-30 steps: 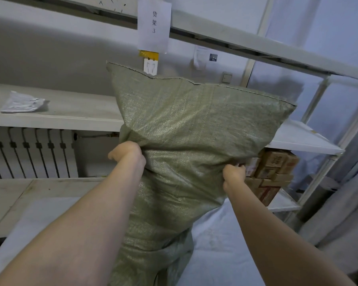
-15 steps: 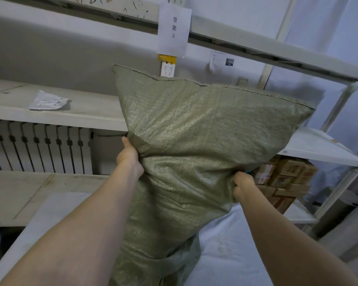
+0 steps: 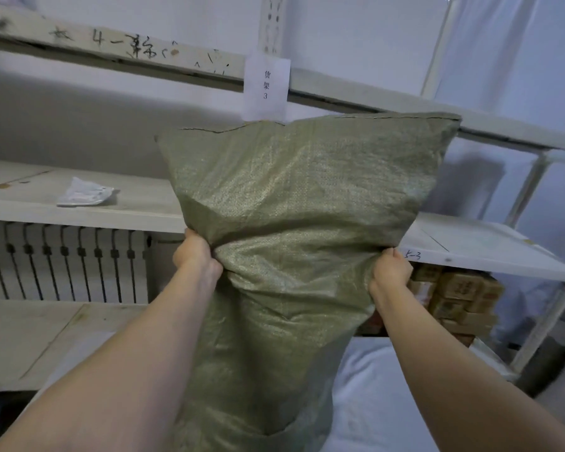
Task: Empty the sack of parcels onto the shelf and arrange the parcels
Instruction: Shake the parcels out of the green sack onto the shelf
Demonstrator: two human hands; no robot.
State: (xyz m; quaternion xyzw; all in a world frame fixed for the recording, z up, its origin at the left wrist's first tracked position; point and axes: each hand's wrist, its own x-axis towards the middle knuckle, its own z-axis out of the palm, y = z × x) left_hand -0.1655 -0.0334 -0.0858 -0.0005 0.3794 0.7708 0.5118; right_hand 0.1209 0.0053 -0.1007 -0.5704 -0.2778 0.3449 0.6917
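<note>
Head view shows the sack (image 3: pixel 307 197) held upside down in front of the shelf (image 3: pixel 137 213), its stitched end uppermost, just below the paper label (image 3: pixel 266 86), and its mouth hidden under the picture's lower edge. The left hand (image 3: pixel 196 256) is clamped on a bunch of weave at the sack's left flank, and the right hand (image 3: pixel 390 272) pinches a fold at its right flank, both roughly halfway up. Above the two grips the sack looks flat and slack, so I'd guess the load has slid below them; nothing can be seen coming out. From where I stand, the way to do this well is to walk both grips up toward the stitched corners, raise that end and shake in short jerks, with the mouth over a shelf board rather than the floor. That woven plastic looks slippery, so full fists beat pinches. A grey plastic packet (image 3: pixel 85 195) lies left of the sack, and cardboard boxes (image 3: pixel 460 295) are stacked to its lower right; aim between them.
</note>
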